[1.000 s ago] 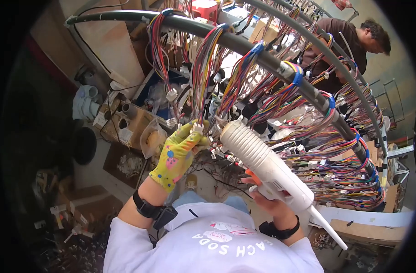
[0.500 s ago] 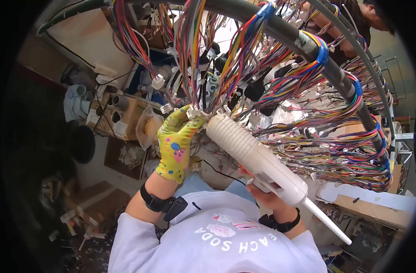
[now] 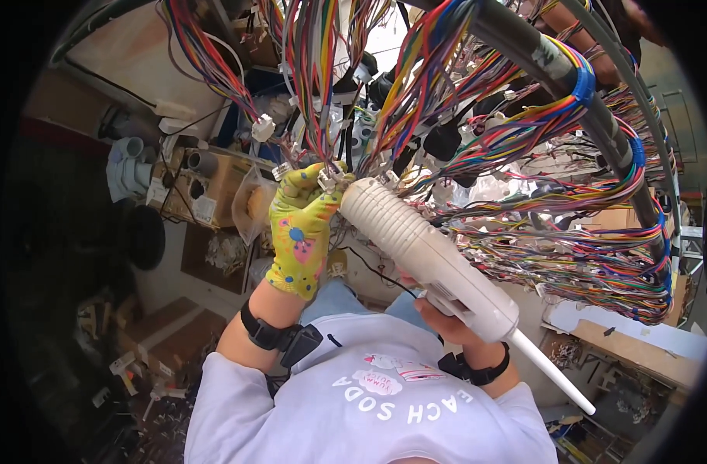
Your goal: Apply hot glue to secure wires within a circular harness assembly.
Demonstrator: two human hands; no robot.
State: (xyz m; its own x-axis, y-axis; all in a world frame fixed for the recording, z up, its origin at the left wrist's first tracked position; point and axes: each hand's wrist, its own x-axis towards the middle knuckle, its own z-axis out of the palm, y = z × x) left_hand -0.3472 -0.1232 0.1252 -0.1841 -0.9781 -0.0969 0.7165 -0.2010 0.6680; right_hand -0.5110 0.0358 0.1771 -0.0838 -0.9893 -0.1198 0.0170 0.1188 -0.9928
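My left hand [image 3: 301, 224], in a yellow patterned glove, pinches a white wire connector [image 3: 330, 179] at the lower end of a hanging bundle of coloured wires [image 3: 316, 85]. A bare right hand, mine [image 3: 445, 319], is wrapped round the handle of a large off-white hot glue gun [image 3: 423, 247]. From the gun's rear sticks out a long white glue stick [image 3: 555, 373]. The ribbed front of the gun points at the pinched connector, close beside my left fingertips. Its nozzle tip is hard to make out there. Another white connector [image 3: 263, 127] dangles to the left on its own bundle.
A curved dark metal rail [image 3: 558, 66] carries several wire bundles tied with blue tape [image 3: 584, 83]. On the left are a cardboard box [image 3: 195, 185] with grey pipe pieces and a clear plastic bag [image 3: 253, 203]. Another person's arm [image 3: 574, 35] shows at upper right.
The view has shifted a little, so the rail and bundles sit higher and further right. My hands still hold the connector and the glue gun, whose front has moved slightly up and left.
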